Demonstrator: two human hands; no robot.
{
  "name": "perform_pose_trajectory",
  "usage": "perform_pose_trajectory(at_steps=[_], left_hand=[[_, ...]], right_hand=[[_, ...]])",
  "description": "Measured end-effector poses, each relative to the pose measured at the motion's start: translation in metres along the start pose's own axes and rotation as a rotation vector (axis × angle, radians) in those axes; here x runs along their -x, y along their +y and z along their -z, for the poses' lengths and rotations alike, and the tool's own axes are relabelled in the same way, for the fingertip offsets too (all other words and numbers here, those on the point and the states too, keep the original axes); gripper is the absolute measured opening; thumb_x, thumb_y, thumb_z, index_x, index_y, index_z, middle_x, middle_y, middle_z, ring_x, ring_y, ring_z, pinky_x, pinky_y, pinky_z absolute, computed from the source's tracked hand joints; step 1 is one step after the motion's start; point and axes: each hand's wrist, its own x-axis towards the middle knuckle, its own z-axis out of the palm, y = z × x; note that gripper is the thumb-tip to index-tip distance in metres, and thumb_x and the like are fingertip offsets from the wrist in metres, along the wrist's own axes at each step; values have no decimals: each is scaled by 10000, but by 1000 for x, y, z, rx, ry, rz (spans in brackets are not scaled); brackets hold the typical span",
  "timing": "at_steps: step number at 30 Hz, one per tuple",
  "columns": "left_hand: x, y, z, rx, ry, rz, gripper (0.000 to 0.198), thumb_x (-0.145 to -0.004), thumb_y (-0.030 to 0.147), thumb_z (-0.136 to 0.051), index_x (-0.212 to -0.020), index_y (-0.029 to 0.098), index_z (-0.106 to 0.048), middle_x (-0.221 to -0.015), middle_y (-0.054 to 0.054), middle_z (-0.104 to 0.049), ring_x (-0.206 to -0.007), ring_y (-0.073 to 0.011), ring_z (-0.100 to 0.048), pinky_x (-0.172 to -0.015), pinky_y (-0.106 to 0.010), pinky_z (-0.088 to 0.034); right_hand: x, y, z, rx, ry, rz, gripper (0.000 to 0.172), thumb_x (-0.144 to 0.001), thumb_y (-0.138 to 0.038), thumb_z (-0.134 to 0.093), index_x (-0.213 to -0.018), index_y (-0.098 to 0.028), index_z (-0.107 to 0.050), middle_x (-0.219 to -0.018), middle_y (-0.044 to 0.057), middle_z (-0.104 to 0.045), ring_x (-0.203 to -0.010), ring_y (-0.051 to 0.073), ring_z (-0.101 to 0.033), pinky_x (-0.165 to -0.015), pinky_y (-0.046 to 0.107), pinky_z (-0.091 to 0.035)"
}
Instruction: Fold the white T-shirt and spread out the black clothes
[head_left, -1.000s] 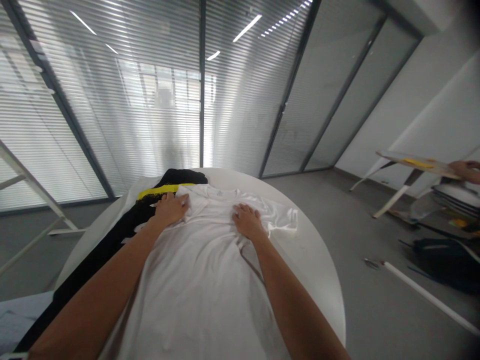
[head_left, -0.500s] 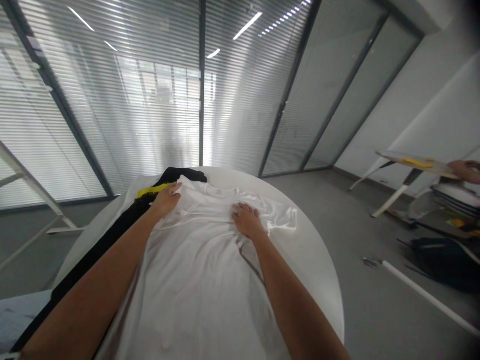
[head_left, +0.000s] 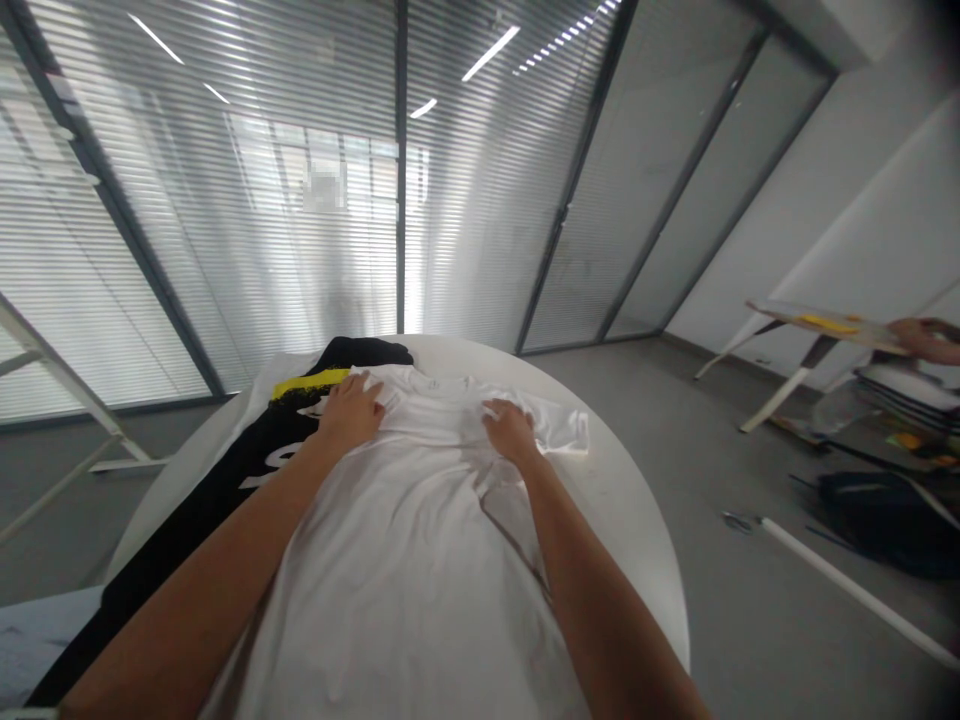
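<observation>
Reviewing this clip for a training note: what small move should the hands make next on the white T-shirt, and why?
Probably the right hand should smooth outward along the crumpled sleeve of the white T-shirt: creases gather beside that hand, and it lies rumpled on the white round table, while the left hand rests near the collar.

A big round white table (head_left: 626, 520) stands on the gray floor (head_left: 720, 430). A white T-shirt (head_left: 420, 580) lies spread out on the table, with its neck near the far edge. Right up against the T-shirt's left side lies a black cloth (head_left: 199, 520) with a yellow stripe (head_left: 309, 384). On the floor, right of the table, lie a long white stick (head_left: 855, 590) and a black bag (head_left: 889, 510).
</observation>
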Motion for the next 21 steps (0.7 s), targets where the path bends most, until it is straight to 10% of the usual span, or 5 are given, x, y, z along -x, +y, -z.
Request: perform_pose_trajectory(at_steps=[5,10,21], left_hand=[[8,13,-20,42,-133,-83,522,-928,342,-373,-1417,207,-494,-1476,-127,-461,-1370,-296,-394,-1119,-471,-287],[7,7,-23,76,-156,-68,543,-938,374,-348,-1442,212,-468,-1502,-129,-426,-1391,-301,-367,-1133,-475,-261],[12,8,-19,105,-102,-73,525,-928,340,-361,-1416,207,-503,-1480,-114,-460,-1378,-272,-394,-1139,-459,-265]], right_hand=[[-7,44,32,31,157,-285,463,-862,-301,-466,-1304,-249,-592,-1408,65,-524,-1299,270,-446,-1102,478,-293],[-4,81,44,60,25,-469,564,-889,-373,-404,-1424,-209,-473,-1387,159,-520,-1272,319,-474,-1047,524,-333],[4,86,47,142,-9,-605,500,-877,-313,-381,-1329,-204,-566,-1396,226,-451,-1310,396,-387,-991,602,-302]])
